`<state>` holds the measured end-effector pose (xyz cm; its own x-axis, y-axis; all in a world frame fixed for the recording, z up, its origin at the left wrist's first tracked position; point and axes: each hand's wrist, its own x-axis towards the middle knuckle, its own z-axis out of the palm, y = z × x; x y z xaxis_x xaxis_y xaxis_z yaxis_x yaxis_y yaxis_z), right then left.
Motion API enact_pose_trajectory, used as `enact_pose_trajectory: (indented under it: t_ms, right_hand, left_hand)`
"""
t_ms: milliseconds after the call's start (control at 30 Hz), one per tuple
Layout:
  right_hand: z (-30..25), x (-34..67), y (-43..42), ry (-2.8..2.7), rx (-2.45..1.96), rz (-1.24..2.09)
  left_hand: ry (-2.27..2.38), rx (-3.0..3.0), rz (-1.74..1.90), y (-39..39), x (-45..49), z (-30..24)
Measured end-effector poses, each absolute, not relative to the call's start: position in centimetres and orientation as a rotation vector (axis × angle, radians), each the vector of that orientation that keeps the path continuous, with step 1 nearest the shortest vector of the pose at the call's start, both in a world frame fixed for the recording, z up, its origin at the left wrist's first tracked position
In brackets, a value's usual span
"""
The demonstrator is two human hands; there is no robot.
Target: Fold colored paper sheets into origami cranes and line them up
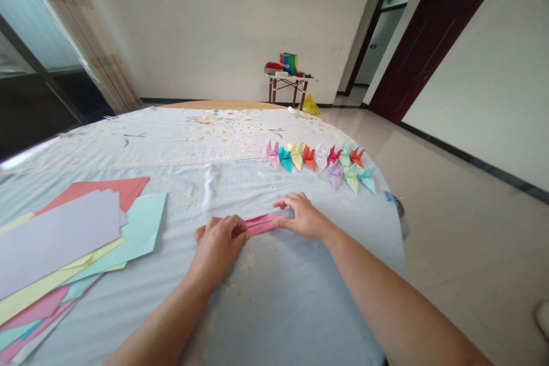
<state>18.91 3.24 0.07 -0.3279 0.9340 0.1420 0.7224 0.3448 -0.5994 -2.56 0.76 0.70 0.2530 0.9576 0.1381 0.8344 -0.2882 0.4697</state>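
Note:
A narrow strip of folded pink paper [261, 224] lies on the cloth-covered table in front of me, with a crease line running along its length. My left hand [222, 237] is curled over its left end, pressing and gripping it, so that end is hidden under the fingers. At the other end, the thumb of my right hand [303, 218] touches the paper's tip. The index finger of that hand is raised, with a gap between it and the thumb.
Several colourful folded paper cranes [309, 158] stand in two rows at the right. A pile of coloured paper sheets [64, 240] spreads over the left side. The round table's edge [402, 246] curves at the right. Beyond it, a small side table [291, 77] stands by the wall.

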Motion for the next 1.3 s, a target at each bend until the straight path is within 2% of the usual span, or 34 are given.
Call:
enact_pose_trajectory:
  t_ms: [133, 300, 533, 733, 800, 933, 1000, 1300]
  right_hand:
    - [-0.2, 19.0, 3.5, -2.242, -1.443, 0.524]
    - [-0.3, 18.7, 3.7, -2.299, -1.348, 0.488]
    - [-0.7, 17.8, 3.6, -2.312, -1.171, 0.411]
    - [-0.8, 16.8, 3.7, -1.994, -1.182, 0.367]
    - [-0.3, 16.2, 3.7, -1.810, -1.241, 0.486]
    - [0.7, 14.6, 3.6, -1.680, -1.263, 1.027]
    - [0.8, 13.7, 3.5, -1.643, -1.221, 1.189]
    - [0.0, 12.5, 3.6, -1.373, -1.149, 1.354]
  left_hand:
    - [1.686, 2.212, 0.581, 0.8, -2.4, 0.9]
    - [1.850, 2.103, 0.786, 1.1, -2.4, 1.0]
    - [1.547, 2.208, 0.597, 1.2, -2.6, 1.0]
    - [1.573, 1.940, 0.805, 1.2, -2.4, 1.4]
    - [1.622, 1.748, 0.937, 1.4, -2.4, 1.4]
    - [1.552, 1.444, 1.148, 1.8, -2.6, 0.7]
    - [1.464, 1.360, 1.184, 1.9, -2.7, 0.2]
    - [1.359, 1.264, 1.232, 1.5, -2.2, 0.4]
